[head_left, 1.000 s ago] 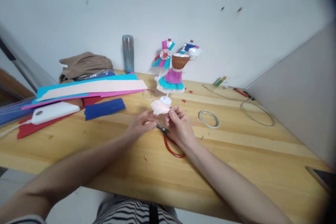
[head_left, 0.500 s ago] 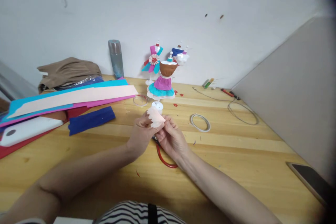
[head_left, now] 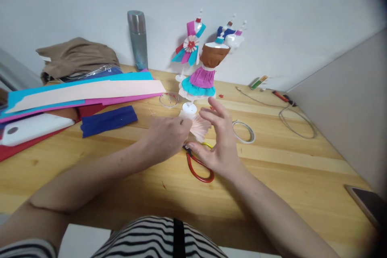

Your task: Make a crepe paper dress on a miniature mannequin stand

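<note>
A pale pink pleated paper fan (head_left: 200, 127) spreads out between my hands over the table. My left hand (head_left: 171, 135) is closed, pinching the gathered end of the fan. My right hand (head_left: 219, 141) is open beside it, thumb and fingers apart around the fan's flared side. Beneath my hands lies a pair of scissors (head_left: 193, 165) with red and yellow handles, its blades partly hidden. Just behind stands a small dress form (head_left: 208, 64) in a brown top and a tiered pink, turquoise and pale skirt.
Several more dressed forms (head_left: 191, 44) stand at the wall by a grey bottle (head_left: 138, 40). Coloured paper strips (head_left: 90, 92) and a navy strip (head_left: 109, 121) lie left. Right are a tape roll (head_left: 243, 132), a cable (head_left: 298, 129) and a phone (head_left: 367, 205).
My right hand has let go of the pale paper and opened its fingers. The paper now shows fanned-out pleats, held by my left hand. The camera view has shifted.
</note>
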Demonstrator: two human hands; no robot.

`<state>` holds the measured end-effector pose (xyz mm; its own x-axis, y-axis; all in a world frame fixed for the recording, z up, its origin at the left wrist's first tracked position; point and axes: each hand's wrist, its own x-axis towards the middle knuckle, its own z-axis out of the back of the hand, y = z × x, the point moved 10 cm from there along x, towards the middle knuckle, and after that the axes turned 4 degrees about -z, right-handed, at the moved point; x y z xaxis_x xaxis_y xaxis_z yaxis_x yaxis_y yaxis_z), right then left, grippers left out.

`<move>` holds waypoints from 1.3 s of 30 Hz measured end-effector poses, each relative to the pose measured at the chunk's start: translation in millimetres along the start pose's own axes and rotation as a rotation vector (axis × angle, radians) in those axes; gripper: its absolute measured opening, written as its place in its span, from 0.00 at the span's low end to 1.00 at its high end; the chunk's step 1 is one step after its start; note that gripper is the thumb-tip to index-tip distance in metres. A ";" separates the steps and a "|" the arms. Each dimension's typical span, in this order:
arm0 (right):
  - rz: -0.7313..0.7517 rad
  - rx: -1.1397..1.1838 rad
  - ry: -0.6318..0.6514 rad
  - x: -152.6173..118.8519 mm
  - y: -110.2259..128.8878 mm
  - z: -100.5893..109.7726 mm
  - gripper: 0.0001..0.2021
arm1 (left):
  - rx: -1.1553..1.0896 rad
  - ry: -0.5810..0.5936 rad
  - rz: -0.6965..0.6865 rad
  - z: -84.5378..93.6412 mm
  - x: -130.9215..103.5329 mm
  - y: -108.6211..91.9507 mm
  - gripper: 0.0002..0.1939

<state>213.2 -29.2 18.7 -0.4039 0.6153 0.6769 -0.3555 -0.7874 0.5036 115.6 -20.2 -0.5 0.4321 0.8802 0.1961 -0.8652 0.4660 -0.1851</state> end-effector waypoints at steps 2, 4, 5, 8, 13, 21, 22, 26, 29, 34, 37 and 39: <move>0.052 -0.022 0.037 2.4 6.8 -0.6 0.22 | -0.004 0.027 -0.045 -1.5 -1.0 -6.5 0.07; 0.038 0.006 0.061 3.5 5.1 -1.9 0.15 | -0.014 0.017 -0.055 -1.3 -1.5 -7.3 0.08; 0.030 0.019 0.061 3.7 3.5 -1.9 0.12 | -0.027 0.003 -0.054 -0.7 -1.6 -6.5 0.09; 0.031 0.032 0.037 3.7 1.0 0.1 0.07 | -0.112 -0.053 -0.037 2.5 -1.0 -2.1 0.11; 0.000 0.049 0.032 5.8 -3.5 2.8 0.06 | -0.393 -0.148 0.034 13.2 -0.4 6.7 0.10; 0.025 0.054 -0.041 6.1 -4.1 11.8 0.04 | -1.250 0.024 0.288 -16.5 0.9 20.5 0.11; 0.049 0.053 -0.041 5.5 -2.5 11.3 0.04 | -1.317 0.047 0.332 -21.5 0.6 22.1 0.10; 0.094 0.067 -0.061 3.2 -2.4 11.5 0.08 | -1.480 0.107 0.414 -32.5 0.2 23.2 0.07; 0.118 0.094 -0.135 0.5 -5.5 18.7 0.13 | -1.539 0.103 0.419 -33.7 0.6 22.8 0.07; 0.119 0.078 -0.119 0.0 -11.5 18.4 0.12 | -1.575 0.096 0.406 -35.8 1.4 21.1 0.09; 0.135 0.082 -0.095 1.6 -9.5 16.9 0.10 | -1.594 0.087 0.425 -38.3 1.3 22.1 0.10; 0.166 0.089 -0.103 1.7 -6.2 17.8 0.10 | -1.618 0.081 0.423 -38.7 1.9 22.1 0.11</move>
<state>229.7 -23.9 26.2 -0.3611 0.4731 0.8036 -0.2131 -0.8808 0.4228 107.1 -4.8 -41.6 0.3085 0.9375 -0.1610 0.1977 -0.2288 -0.9532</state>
